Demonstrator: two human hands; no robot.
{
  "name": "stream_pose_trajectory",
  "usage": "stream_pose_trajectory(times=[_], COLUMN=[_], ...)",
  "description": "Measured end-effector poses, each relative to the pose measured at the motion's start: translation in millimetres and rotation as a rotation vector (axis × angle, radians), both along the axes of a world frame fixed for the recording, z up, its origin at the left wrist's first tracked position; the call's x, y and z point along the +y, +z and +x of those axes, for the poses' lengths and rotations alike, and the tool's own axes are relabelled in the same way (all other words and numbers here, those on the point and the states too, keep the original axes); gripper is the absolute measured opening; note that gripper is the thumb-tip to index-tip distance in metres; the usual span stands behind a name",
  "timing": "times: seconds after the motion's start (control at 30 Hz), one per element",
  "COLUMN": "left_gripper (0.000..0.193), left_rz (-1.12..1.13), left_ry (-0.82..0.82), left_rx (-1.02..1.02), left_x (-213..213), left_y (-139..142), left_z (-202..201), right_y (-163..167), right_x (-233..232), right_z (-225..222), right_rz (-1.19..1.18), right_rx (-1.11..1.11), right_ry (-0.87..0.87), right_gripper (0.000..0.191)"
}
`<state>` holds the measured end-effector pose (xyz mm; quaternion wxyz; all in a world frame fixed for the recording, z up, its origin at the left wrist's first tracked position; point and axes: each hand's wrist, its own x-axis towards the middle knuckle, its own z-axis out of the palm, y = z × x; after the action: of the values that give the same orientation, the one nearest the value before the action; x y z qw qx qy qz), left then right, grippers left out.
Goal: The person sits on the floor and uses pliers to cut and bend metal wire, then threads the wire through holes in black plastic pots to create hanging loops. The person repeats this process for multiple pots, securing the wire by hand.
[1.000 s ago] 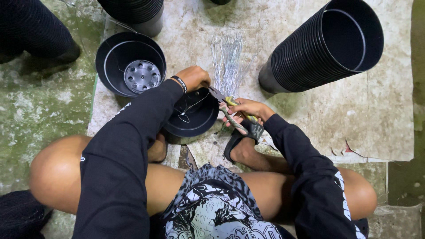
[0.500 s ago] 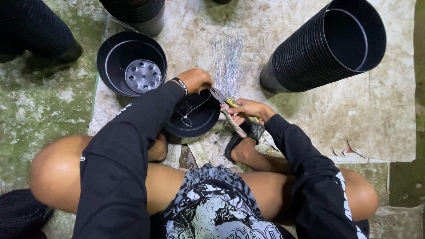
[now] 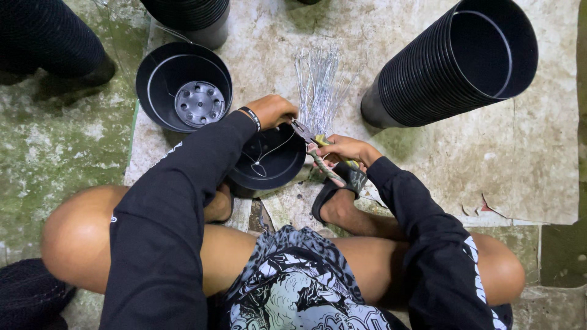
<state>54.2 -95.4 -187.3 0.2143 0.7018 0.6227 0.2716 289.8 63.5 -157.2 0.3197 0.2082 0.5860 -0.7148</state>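
Left hand (image 3: 273, 111): closed on the rim of the small round black plastic pot (image 3: 269, 160), fingers curled over its far edge; a dark band sits at the wrist.
Right hand (image 3: 347, 149): fingers wrapped around the handles of the metal pliers with yellow-green grips (image 3: 318, 154); the nose of the pliers meets the pot rim just beside the left hand.
Pot: on the floor between the person's feet, mouth up, tilted slightly toward the person.
Wire: a thin silver wire loop (image 3: 264, 160) hangs across the inside of the pot.
Change: against half a second ago, the pliers lie a little flatter at the same rim spot; the pot has not shifted. Judged: the wire is still being fastened at the rim.
Supply: bundle of thin silver wire lengths (image 3: 318, 79) on the pale stained floor (image 3: 538, 159), just beyond the hands.
Surroundings: second black plastic pot with a grey perforated base (image 3: 183, 85) to the left; long stack of nested black plastic pots (image 3: 452, 61) lying on its side to the right.
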Motion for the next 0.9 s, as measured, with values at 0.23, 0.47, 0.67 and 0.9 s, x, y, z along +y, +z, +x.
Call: stream_pose_trajectory(times=[0.23,0.47,0.67,0.9], left_gripper=[0.040,0.013,0.011,0.012], left_rz=[0.129,0.259,0.350,0.384], left_ry=[-0.167,-0.190,-0.249,-0.369], left_rx=[0.167,0.292,0.381,0.377], left_x=[5.0,-2.6,-6.6,-14.1], left_y=[-2.8,-18.7,-26.0,-17.4], left_z=[7.4,9.3,18.8,32.1], right_y=[-3.5,-12.0,-36.4,-47.7], right_x=[-4.6,0.5,-10.8,-20.0], right_z=[4.1,17.4,32.0,50.3], right_rz=[-0.205,-0.519,-0.700,-0.784], right_rx=[-0.034,-0.105,-0.176,-0.250], right_ry=[-0.027,-0.082,-0.063,-0.048], right_gripper=[0.031,0.036,0.026,0.013])
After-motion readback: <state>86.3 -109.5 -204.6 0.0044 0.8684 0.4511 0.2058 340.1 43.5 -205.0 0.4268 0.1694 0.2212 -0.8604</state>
